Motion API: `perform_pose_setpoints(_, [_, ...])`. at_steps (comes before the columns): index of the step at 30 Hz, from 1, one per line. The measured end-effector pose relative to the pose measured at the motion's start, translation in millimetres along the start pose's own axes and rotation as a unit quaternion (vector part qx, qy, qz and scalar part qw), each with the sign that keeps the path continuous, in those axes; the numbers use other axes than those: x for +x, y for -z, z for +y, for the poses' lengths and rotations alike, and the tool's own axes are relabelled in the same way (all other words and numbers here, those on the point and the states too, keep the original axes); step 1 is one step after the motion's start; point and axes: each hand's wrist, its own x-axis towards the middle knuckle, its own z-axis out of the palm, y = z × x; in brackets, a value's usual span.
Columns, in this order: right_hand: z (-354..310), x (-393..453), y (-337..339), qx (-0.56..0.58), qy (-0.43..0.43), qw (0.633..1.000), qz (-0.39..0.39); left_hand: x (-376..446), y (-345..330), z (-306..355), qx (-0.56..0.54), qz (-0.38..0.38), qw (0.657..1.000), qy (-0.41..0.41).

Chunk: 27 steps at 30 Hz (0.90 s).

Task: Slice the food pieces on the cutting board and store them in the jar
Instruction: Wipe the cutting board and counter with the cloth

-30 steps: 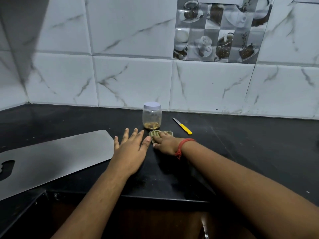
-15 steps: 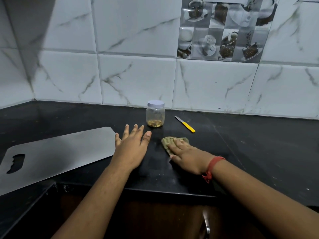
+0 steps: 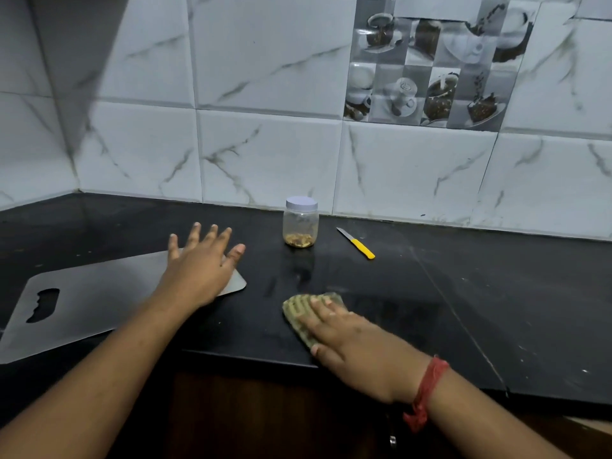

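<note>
Cleanup stage, seen from above. My right hand (image 3: 351, 339), fingers flat and together, presses a green cloth (image 3: 299, 311) on the black tabletop (image 3: 496, 293) at lower centre; a second ago the cloth lay just below the jar, so it has swept toward the near edge. My left hand (image 3: 202, 260), fingers spread and straight, now rests on the right end of the metal cutting board (image 3: 99, 303), where before it lay on bare tabletop. The jar (image 3: 300, 223), lid on, holds the food pieces (image 3: 299, 240) at centre; the yellow-handled knife (image 3: 359, 245) lies apart to its right. I judge slicing and storing finished.
</note>
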Motion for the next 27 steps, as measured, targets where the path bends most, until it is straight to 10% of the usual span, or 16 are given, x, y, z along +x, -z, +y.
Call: perform_pose_setpoints(27, [-57,125,13,-0.016,0.053,0.995,-0.079,-11,-11,-39,0.037,0.092,0.995,0.016])
